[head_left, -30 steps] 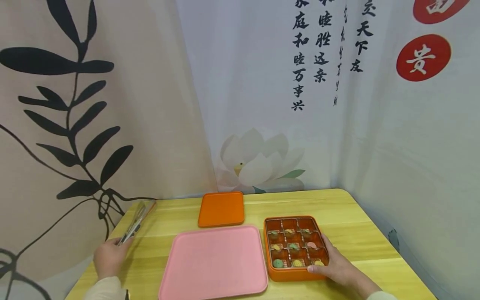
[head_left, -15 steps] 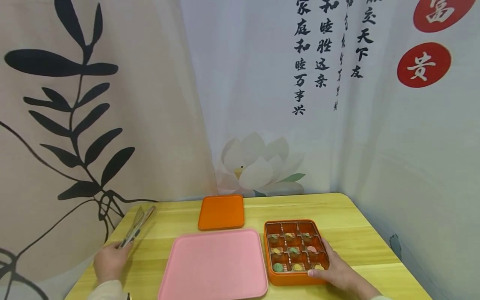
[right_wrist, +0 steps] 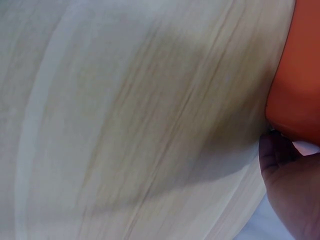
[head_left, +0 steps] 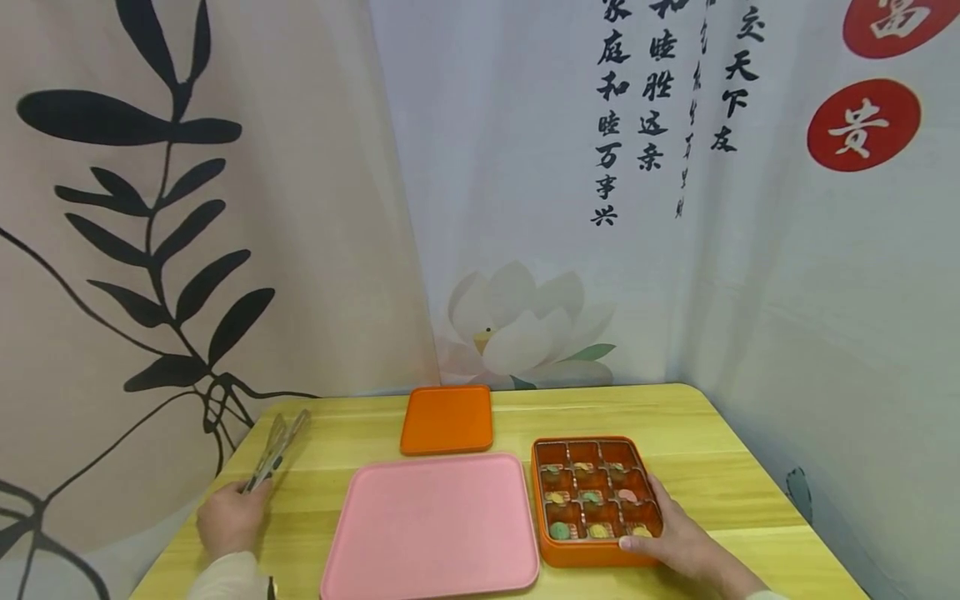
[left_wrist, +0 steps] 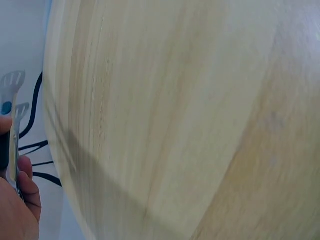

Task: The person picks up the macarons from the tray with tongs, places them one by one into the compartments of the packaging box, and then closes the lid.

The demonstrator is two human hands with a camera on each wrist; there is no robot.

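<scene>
An orange box (head_left: 596,552) with a grid of compartments sits at the right front of the wooden table (head_left: 697,433); several small coloured sweets (head_left: 592,497) lie in its middle and near rows. My right hand (head_left: 678,542) grips the box at its near right corner, thumb along the front rim; the right wrist view shows the orange wall (right_wrist: 300,85) against my palm. My left hand (head_left: 227,518) holds the handle end of metal tongs (head_left: 273,451), whose tips point away over the table's left edge. The left wrist view shows the tongs (left_wrist: 12,130) above my fingers.
A large pink tray (head_left: 431,525) lies between my hands at the table's front. An orange lid (head_left: 447,418) lies behind it near the back. Printed curtains hang close around the table at the left, back and right.
The view has shifted slightly. Both hands keep their hold; the tongs sit a little lower than a second ago. The box and tray have not moved on the table.
</scene>
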